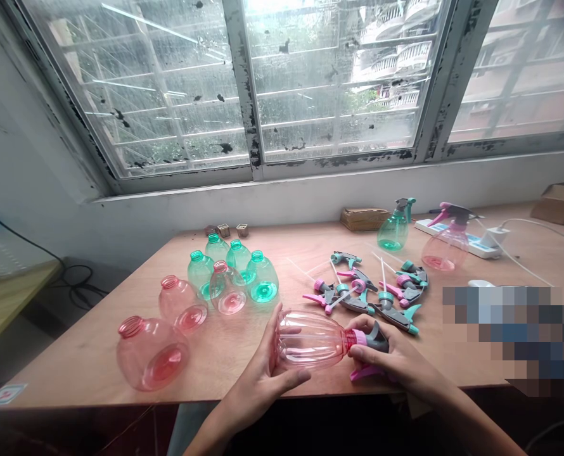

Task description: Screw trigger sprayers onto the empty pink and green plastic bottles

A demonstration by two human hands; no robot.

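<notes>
A clear pink spray bottle (310, 340) lies sideways in the air above the table's front edge. Around its base my left hand (267, 373) is closed, thumb along the near side. My right hand (391, 351) grips the neck end, fingers on the pink collar (357, 338) and grey spray head (378, 337) with its pink trigger. The collar sits against the bottle's mouth; how tightly it is screwed on I cannot tell. Just behind my right hand lies a pile of loose spray heads (358, 304), grey with pink or green parts and white tubes.
Left of my hands stand open pink bottles (153, 354) and several green bottles (263, 278). At the back are a complete green sprayer (393, 229), a complete pink sprayer (446, 247), a power strip (481, 246), a cardboard box (560, 202) and small wooden cubes (224, 230).
</notes>
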